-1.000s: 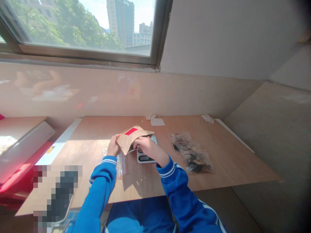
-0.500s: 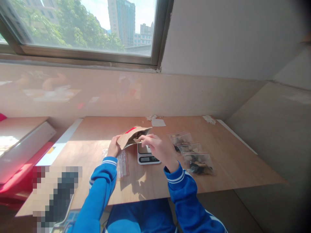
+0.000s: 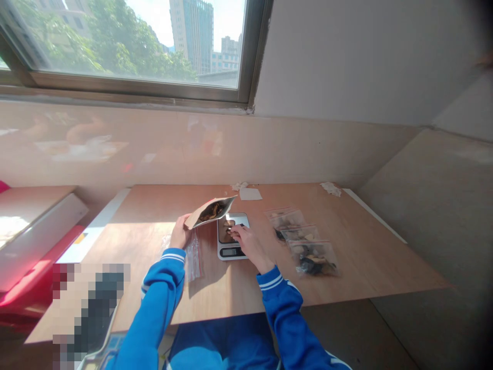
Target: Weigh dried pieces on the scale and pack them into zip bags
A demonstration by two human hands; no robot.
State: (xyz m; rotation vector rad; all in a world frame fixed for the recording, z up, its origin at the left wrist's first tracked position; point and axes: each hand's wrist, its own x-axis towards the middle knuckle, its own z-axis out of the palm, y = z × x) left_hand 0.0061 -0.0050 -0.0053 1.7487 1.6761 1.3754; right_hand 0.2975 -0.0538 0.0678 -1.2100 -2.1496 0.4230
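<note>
My left hand (image 3: pixel 180 232) grips the left end of a brown paper pouch (image 3: pixel 198 215), its mouth gaping to the right. Brown dried pieces (image 3: pixel 214 209) show inside. Over the plate of a small white digital scale (image 3: pixel 232 253), my right hand (image 3: pixel 246 240) is closed, fingertips pinched at a small brown piece (image 3: pixel 230 231). Whether that piece rests on the plate or is still held, I cannot tell for sure. The scale's display is too small to read.
Several filled clear zip bags (image 3: pixel 314 257) lie right of the scale. Flat zip bags (image 3: pixel 194 259) with red strips lie under my left forearm. A white paper (image 3: pixel 250 194) and crumpled tissues (image 3: pixel 331 189) are at the back. The table's front edge (image 3: pixel 327 304) is close to me.
My right hand has come out of the pouch's mouth and moved down and right to the scale's plate. The pouch has tilted slightly, showing more of its contents.
</note>
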